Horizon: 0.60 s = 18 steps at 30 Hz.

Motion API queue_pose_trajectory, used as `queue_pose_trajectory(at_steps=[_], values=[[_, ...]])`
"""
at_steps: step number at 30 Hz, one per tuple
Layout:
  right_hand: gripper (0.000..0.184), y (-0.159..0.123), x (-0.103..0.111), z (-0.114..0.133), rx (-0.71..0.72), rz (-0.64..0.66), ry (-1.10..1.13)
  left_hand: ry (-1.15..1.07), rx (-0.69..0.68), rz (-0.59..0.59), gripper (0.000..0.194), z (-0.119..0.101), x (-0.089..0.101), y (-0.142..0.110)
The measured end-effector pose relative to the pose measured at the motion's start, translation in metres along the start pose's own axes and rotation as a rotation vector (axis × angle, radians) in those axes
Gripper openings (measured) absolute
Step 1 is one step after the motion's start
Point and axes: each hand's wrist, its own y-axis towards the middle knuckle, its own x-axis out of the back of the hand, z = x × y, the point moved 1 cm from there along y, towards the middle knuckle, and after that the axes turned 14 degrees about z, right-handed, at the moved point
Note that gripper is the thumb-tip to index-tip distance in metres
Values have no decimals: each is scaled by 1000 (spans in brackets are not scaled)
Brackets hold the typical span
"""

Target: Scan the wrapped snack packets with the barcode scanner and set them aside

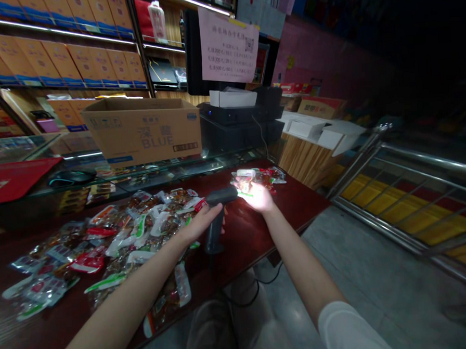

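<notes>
- A black scanner (214,231) is gripped by its handle in the left hand (203,221).
- A brightly lit packet (244,184) is held in the right hand (263,198), just before the scanner's head, above the red table (242,247).
- A packet heap (136,229) is spread left of the scanner; a smaller group (277,175) is seen beyond the right hand.

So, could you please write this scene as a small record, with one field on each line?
Left hand: gripping a dark handheld scanner
Right hand: holding a packet in front of the scanner, brightly lit
Table: dark red, glossy
Larger pile: many clear-wrapped packets, on the table's left side
Smaller pile: a few packets, just beyond the right hand
Carton: open-topped, printed "BLUE", behind the larger pile
Packet contents: too unclear to name
</notes>
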Motion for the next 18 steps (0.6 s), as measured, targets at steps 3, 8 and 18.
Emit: queue_pose_trajectory(at_steps=[3,8,18], values=[[32,1,1,-1,-15,-20,105,0,14,15,58,2,-1,1],[34,-1,-6,3,-25,5,191,-22,-7,-55,61,-5,-6,0],[34,-9,37,42,153,-448,-776,-4,-147,-293,55,-60,13,-34]])
